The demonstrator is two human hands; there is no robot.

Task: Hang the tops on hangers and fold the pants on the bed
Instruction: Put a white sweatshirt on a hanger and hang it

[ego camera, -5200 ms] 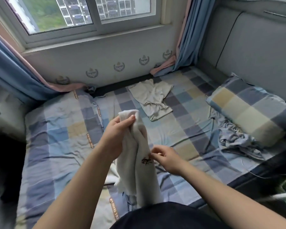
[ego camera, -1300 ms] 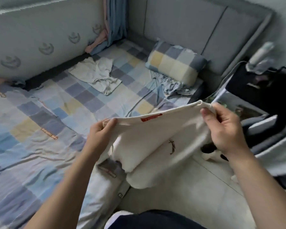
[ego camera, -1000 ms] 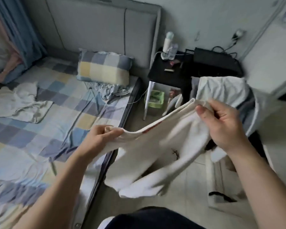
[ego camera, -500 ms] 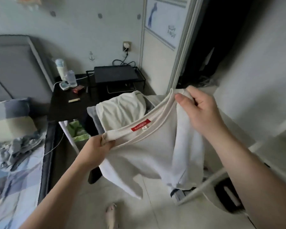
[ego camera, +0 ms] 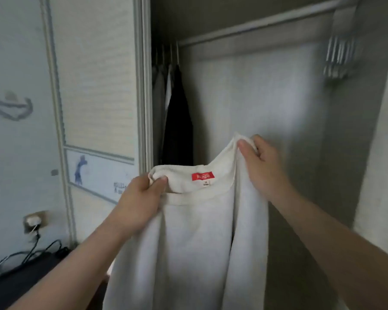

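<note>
I hold a white top (ego camera: 195,238) up in front of an open wardrobe, its neck opening facing me with a red label (ego camera: 203,176) inside the collar. My left hand (ego camera: 139,198) pinches the left side of the collar. My right hand (ego camera: 261,166) grips the right shoulder, held a little higher. The body of the top hangs straight down between my arms. A bunch of empty pale hangers (ego camera: 339,57) hangs blurred on the rail (ego camera: 255,25) at the upper right. The bed and the pants are out of view.
Dark and pale garments (ego camera: 177,113) hang at the wardrobe's left end. The sliding door frame (ego camera: 143,86) stands left of the opening. A wall socket with a plug (ego camera: 33,221) and black cables above a dark surface (ego camera: 20,278) sit at lower left.
I have turned from the bed past the bedside table to face the wardrobe. The top, once bunched, now hangs spread by collar and shoulder, raised higher.
</note>
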